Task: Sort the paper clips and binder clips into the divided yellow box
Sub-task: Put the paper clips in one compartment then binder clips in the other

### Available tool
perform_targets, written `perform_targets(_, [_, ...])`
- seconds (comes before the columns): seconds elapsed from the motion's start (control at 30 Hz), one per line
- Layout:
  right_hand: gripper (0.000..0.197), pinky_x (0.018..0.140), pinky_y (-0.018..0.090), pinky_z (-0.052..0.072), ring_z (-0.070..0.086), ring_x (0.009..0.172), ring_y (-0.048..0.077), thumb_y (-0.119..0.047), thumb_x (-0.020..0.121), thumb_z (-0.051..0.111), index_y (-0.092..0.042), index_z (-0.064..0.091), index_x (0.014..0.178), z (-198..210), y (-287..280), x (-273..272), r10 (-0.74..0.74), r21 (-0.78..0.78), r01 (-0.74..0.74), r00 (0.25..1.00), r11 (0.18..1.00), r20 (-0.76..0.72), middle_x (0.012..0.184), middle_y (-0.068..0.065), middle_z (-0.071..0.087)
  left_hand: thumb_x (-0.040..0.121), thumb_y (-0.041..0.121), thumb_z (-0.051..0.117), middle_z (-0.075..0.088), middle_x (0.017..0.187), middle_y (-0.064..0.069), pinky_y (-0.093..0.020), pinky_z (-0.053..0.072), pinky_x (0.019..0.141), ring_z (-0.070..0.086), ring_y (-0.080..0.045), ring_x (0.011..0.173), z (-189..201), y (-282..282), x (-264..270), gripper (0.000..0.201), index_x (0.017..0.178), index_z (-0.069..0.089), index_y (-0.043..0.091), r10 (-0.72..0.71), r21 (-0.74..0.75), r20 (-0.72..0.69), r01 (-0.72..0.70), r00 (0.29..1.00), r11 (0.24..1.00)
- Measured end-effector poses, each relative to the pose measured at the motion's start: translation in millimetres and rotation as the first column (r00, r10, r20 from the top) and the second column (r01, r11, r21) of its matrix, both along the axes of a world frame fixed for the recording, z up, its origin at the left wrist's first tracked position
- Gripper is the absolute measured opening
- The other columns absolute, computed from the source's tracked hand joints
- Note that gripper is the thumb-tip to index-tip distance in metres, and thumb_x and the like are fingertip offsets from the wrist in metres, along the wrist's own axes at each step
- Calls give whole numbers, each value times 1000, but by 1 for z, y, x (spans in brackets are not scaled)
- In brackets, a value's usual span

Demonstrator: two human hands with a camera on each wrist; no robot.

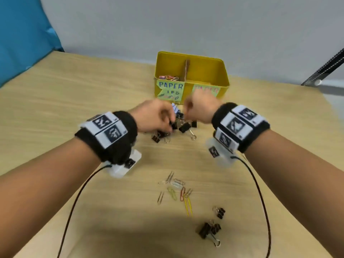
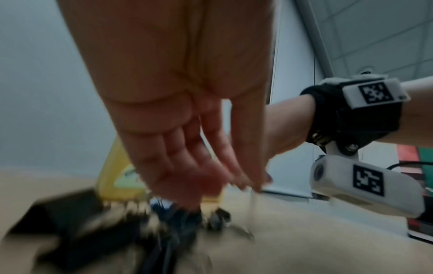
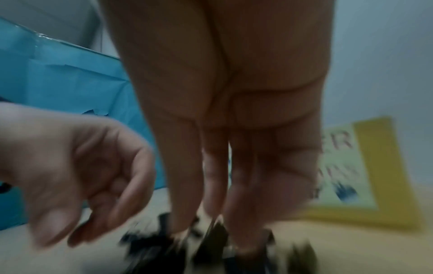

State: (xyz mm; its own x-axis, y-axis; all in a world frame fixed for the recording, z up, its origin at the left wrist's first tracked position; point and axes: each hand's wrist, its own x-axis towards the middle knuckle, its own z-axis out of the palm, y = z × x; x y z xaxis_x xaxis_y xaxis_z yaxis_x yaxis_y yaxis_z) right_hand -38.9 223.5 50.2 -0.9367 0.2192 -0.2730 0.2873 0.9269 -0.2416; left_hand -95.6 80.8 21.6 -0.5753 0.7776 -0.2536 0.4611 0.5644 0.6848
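Observation:
The divided yellow box (image 1: 191, 58) stands at the back of the wooden table, with a cardboard divider (image 1: 186, 69) and coloured paper clips (image 1: 168, 78) in its left compartment. Just in front of it lies a pile of black binder clips (image 1: 184, 127). Both hands hover over this pile. My left hand (image 1: 158, 116) points its fingers (image 2: 199, 176) down at the clips. My right hand (image 1: 197, 108) reaches its fingertips (image 3: 234, 241) in among them. Motion blur hides whether either hand pinches a clip.
Loose paper clips (image 1: 176, 189) lie mid-table nearer to me. More binder clips (image 1: 210, 229) sit at the front right, a small pair (image 1: 219, 212) just above them. Black cables (image 1: 260, 192) trail from both wrist cameras. A blue sheet (image 1: 22, 34) hangs at the far left.

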Motion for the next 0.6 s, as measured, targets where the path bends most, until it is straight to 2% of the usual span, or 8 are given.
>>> perform_targets(0.07, [27,49,19,42,55,57,11,-23,81,67,-3,70,98,-14,-11,40,82,-5,-86,927,996,367,71,1,62,73,19,75,62,99,0,-28,46,79,56,-17,90,-16,-15,31,28,98,62,22,-185,-282,33,186,982,941])
perform_targets(0.1, [33,50,20,42,51,54,10,-29,79,69,-3,70,98,-19,-17,56,94,-15,-98,878,995,469,71,1,61,72,25,76,59,109,0,-26,46,83,54,-16,97,-23,-20,45,40,109,60,21,-227,-359,30,223,973,906])
perform_targets(0.17, [39,49,21,39,46,53,10,-40,75,72,-4,66,92,-28,-30,82,98,-6,-113,835,994,541,70,1,58,70,34,77,51,116,3,-27,46,91,50,-15,106,-31,-26,70,56,119,53,21,-225,-389,22,215,974,896])
perform_targets(0.27, [39,48,22,36,45,53,11,-45,70,74,-11,56,71,-35,-50,107,114,38,-154,858,987,502,59,-3,47,69,34,77,50,109,1,-27,44,84,51,-17,102,-37,-26,93,52,113,55,17,-215,-370,-36,186,976,910])
perform_targets(0.3, [38,52,22,39,48,58,13,-45,70,75,-11,58,74,-37,-56,114,116,35,-150,876,988,468,59,-4,45,69,32,78,50,105,1,-27,44,80,51,-17,97,-38,-25,99,49,109,56,15,-226,-374,-60,188,972,908])
perform_targets(0.4, [46,65,25,44,51,74,17,-38,72,76,-7,62,103,-46,-69,126,120,46,-150,912,988,391,65,-4,43,70,23,78,49,97,3,-24,40,73,48,-15,88,-39,-27,108,43,107,59,13,-237,-378,-92,186,967,907])
perform_targets(0.5, [42,60,24,41,49,79,17,-27,77,73,-4,61,110,-52,-76,127,114,78,-151,926,985,361,83,3,49,73,16,76,52,94,3,-21,40,74,48,-12,87,-40,-33,109,36,106,63,11,-175,-334,-114,129,978,934])
perform_targets(0.6, [33,73,26,47,51,85,17,-15,80,69,-5,63,111,-56,-75,126,73,35,-89,944,995,321,98,6,59,75,9,73,55,86,3,-22,44,75,53,-13,83,-41,-37,111,26,100,67,8,-117,-287,-109,81,987,954])
